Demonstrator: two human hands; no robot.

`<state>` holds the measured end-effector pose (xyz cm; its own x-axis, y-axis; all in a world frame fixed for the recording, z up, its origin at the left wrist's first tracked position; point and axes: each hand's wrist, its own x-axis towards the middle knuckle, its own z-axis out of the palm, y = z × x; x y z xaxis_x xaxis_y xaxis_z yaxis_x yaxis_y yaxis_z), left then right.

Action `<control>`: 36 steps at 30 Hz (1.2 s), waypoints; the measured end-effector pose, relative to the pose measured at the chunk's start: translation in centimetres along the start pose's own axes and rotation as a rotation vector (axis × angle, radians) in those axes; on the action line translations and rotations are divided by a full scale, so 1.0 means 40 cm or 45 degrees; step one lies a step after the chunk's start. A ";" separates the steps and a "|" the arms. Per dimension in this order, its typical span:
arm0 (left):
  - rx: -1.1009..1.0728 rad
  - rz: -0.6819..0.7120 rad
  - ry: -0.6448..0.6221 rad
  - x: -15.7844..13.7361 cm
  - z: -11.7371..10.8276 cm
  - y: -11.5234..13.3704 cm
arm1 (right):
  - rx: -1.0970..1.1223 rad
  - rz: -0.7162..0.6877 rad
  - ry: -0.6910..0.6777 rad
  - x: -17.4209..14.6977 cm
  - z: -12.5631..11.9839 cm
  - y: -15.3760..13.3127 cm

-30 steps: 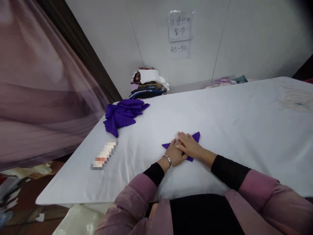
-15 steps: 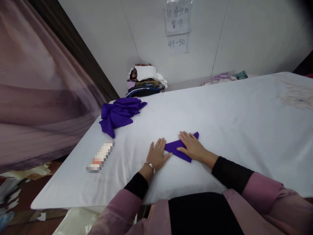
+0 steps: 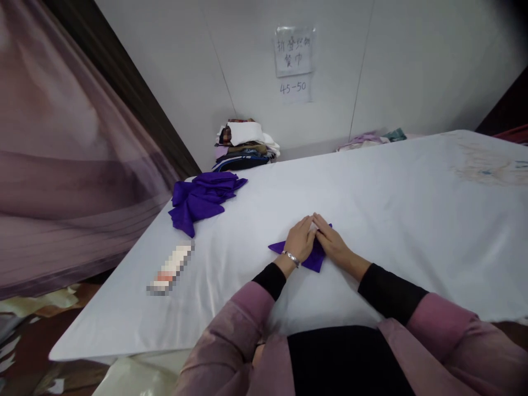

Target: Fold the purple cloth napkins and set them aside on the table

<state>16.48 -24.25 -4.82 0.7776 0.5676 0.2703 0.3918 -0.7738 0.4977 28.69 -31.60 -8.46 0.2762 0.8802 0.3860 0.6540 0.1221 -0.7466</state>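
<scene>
A purple napkin (image 3: 313, 260), folded into a narrow, pointed shape, lies on the white-covered table (image 3: 396, 231) in front of me. My left hand (image 3: 299, 241) rests over its middle, fingers stretched forward. Close against it, my right hand (image 3: 330, 242) lies over the right part of the cloth, fingers extended. The fingertips of both hands come together at the far edge. A pointed end shows to the left of my left wrist, and a lower corner shows between the wrists. My hands hide the rest of the napkin.
Crumpled purple cloth (image 3: 202, 199) lies at the table's far left. Nearer me is a pixelated oblong item (image 3: 172, 269). A stack of folded clothes (image 3: 243, 148) and more fabric (image 3: 367, 139) sit by the wall beyond the table. Sheer curtains (image 3: 74, 165) hang at left.
My left hand has slid right across the napkin to meet my right hand, uncovering the napkin's left point. My right hand has turned slightly inward. The view has tilted up a little.
</scene>
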 end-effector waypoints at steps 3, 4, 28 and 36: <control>-0.043 -0.109 0.015 0.033 0.031 0.008 | 0.112 0.128 0.357 -0.009 -0.058 0.011; -0.041 -0.133 -0.002 0.041 0.038 0.008 | 0.151 0.227 0.410 -0.013 -0.077 0.013; 0.066 -0.038 -0.017 0.042 0.085 0.001 | 0.344 1.006 -0.319 0.043 -0.137 0.038; 0.248 0.040 -0.122 0.036 0.074 0.024 | 0.067 0.908 -0.278 0.050 -0.152 0.043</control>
<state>19.43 -24.98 -6.38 0.8304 0.5202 0.1994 0.4470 -0.8358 0.3187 34.65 -32.40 -5.68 0.4708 0.8246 -0.3136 0.3325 -0.4951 -0.8027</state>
